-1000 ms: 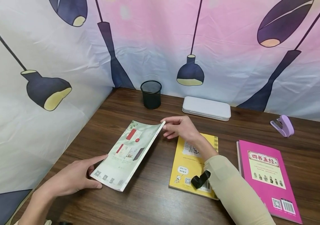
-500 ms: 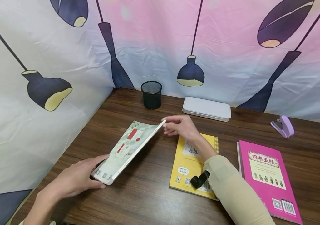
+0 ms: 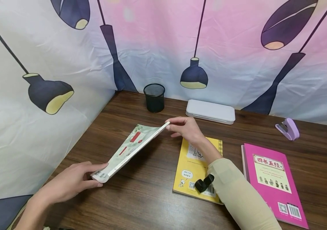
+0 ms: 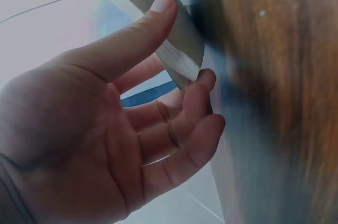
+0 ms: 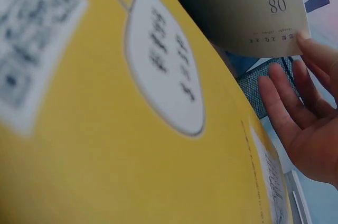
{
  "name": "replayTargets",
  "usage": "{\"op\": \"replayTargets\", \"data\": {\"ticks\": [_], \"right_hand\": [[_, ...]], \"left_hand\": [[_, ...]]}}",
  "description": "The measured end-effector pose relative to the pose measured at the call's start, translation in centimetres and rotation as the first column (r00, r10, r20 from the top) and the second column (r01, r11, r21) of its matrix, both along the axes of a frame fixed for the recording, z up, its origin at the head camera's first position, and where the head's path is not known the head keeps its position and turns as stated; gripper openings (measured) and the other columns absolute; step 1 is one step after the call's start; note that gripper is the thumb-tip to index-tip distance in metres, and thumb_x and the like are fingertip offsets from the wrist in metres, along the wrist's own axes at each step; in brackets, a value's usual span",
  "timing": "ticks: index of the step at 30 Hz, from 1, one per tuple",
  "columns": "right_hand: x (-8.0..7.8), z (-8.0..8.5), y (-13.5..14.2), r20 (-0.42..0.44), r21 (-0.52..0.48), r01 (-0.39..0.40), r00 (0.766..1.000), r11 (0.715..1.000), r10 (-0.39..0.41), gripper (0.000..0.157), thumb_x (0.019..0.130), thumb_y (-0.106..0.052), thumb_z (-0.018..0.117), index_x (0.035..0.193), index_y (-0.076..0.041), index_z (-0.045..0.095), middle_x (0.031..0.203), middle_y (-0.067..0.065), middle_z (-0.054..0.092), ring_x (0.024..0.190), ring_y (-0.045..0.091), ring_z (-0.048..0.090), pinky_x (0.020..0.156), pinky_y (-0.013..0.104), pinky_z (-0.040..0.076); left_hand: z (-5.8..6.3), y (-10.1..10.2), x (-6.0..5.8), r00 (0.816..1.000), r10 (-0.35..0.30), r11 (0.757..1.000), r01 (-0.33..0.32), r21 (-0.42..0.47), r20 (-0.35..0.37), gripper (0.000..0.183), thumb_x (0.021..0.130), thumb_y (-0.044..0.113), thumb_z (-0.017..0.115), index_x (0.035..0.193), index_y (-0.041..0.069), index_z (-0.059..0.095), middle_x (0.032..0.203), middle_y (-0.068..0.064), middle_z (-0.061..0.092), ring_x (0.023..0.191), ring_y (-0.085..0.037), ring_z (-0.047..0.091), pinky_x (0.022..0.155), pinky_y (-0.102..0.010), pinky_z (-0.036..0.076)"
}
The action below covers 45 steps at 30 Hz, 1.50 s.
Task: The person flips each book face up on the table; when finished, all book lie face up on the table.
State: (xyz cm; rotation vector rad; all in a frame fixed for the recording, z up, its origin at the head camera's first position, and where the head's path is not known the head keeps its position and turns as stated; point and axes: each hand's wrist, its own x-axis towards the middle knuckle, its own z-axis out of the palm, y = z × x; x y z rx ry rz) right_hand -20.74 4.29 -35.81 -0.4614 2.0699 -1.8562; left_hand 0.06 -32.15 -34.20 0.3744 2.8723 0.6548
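A pale green paperback book [image 3: 127, 148] is held tilted over the table, its spine edge raised toward the right. My left hand [image 3: 70, 180] grips its near left corner between thumb and fingers; the left wrist view shows this hand [image 4: 121, 108] with the thumb along the book edge [image 4: 182, 60]. At the far right corner, the thumb and forefinger of my right hand [image 3: 187, 129] pinch the book. The remaining right fingers [image 5: 285, 97] are spread in the right wrist view, beside the book's underside cover [image 5: 259, 23]. A yellow book [image 3: 184, 164] lies flat beneath my right forearm.
Farther right lies a pink book [image 3: 275, 195], with a purple stapler [image 3: 292, 129] behind it. Along the back stand a black mesh pen holder [image 3: 154, 103] and a white flat case [image 3: 210, 111]. A lamp-printed cloth [image 3: 157, 48] borders the wooden table's back and left.
The green book has turned more edge-on, so its cover looks narrower and the spine shows more. My left hand has shifted slightly with its corner; my right hand has barely moved.
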Motion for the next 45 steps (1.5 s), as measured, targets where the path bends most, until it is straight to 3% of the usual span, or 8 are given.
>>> {"op": "replayTargets", "data": {"ticks": [5,9,13,16,22,28,35,45], "right_hand": [[0.1,0.5,0.0,-0.004,-0.002,0.031,1.0,1.0,-0.031,0.034,0.096,-0.01,0.078,0.128,0.002,0.074,0.124,0.013,0.072,0.116,0.039,0.07,0.081,0.036,0.065],[0.0,0.9,0.1,-0.006,0.002,0.056,0.998,0.998,-0.056,0.033,0.096,-0.012,0.079,0.127,-0.001,0.075,0.12,0.01,0.076,0.11,0.031,0.07,0.07,0.031,0.063],[0.0,1.4,0.3,-0.033,0.003,0.074,0.997,0.997,-0.073,0.031,0.096,-0.016,0.079,0.126,-0.006,0.076,0.112,0.006,0.078,0.101,0.027,0.071,0.061,0.028,0.059],[0.0,1.7,0.4,-0.058,-0.024,0.078,0.995,0.997,-0.079,0.03,0.097,-0.017,0.079,0.125,-0.007,0.077,0.107,0.004,0.078,0.094,0.024,0.074,0.059,0.028,0.058],[0.1,2.6,0.5,-0.103,-0.107,0.087,0.99,0.99,-0.098,0.028,0.097,-0.014,0.077,0.123,-0.003,0.075,0.102,0.002,0.079,0.075,0.013,0.075,0.054,0.027,0.057],[0.1,3.6,0.4,-0.096,-0.161,0.106,0.988,0.981,-0.122,0.027,0.096,-0.011,0.078,0.122,-0.002,0.075,0.1,0.002,0.08,0.07,0.013,0.076,0.056,0.028,0.06],[0.0,4.6,0.5,-0.107,-0.176,0.132,0.982,0.976,-0.153,0.028,0.095,-0.009,0.079,0.121,0.0,0.075,0.097,0.004,0.079,0.066,0.013,0.074,0.061,0.029,0.062],[0.1,5.2,0.7,-0.105,-0.189,0.147,0.98,0.971,-0.169,0.029,0.095,-0.002,0.075,0.123,0.003,0.074,0.092,-0.001,0.08,0.062,0.012,0.072,0.058,0.026,0.059]], "left_hand": [[0.2,-0.5,0.0,1.0,-0.006,0.997,0.008,0.079,-0.028,0.049,0.094,0.031,0.08,0.139,0.012,0.071,0.089,0.016,0.063,0.074,0.007,0.05,0.063,-0.021,0.044],[0.1,-0.7,-0.2,0.995,-0.009,0.99,0.024,0.143,-0.099,0.034,0.095,0.02,0.079,0.127,0.009,0.078,0.097,0.012,0.068,0.073,0.007,0.054,0.061,-0.021,0.045],[-0.1,-0.8,-0.3,0.971,-0.021,0.984,0.063,0.169,-0.236,0.018,0.092,0.01,0.08,0.106,0.021,0.082,0.105,0.013,0.065,0.076,0.006,0.054,0.063,-0.019,0.045],[0.0,-0.7,-0.3,0.961,-0.017,0.976,0.076,0.203,-0.278,0.021,0.091,0.006,0.08,0.098,0.025,0.081,0.099,0.013,0.062,0.07,0.003,0.055,0.061,-0.019,0.045],[0.6,-0.4,-0.4,0.967,0.009,0.955,0.066,0.288,-0.253,0.02,0.091,0.001,0.078,0.104,0.016,0.082,0.098,0.006,0.073,0.078,0.002,0.064,0.06,-0.023,0.055],[0.9,0.0,-0.2,0.946,0.017,0.949,0.087,0.305,-0.323,0.03,0.087,-0.007,0.079,0.107,0.015,0.081,0.102,0.007,0.075,0.079,0.0,0.067,0.066,-0.018,0.057],[1.7,1.0,0.2,0.924,0.105,0.952,0.013,0.306,-0.367,0.035,0.088,-0.006,0.08,0.116,0.015,0.08,0.098,0.008,0.077,0.072,-0.002,0.069,0.067,-0.012,0.053],[2.0,1.6,0.2,0.894,0.229,0.923,-0.074,0.377,-0.386,0.083,0.082,-0.014,0.081,0.156,0.013,0.054,0.087,0.005,0.078,0.07,0.0,0.07,0.065,-0.013,0.055]]}}
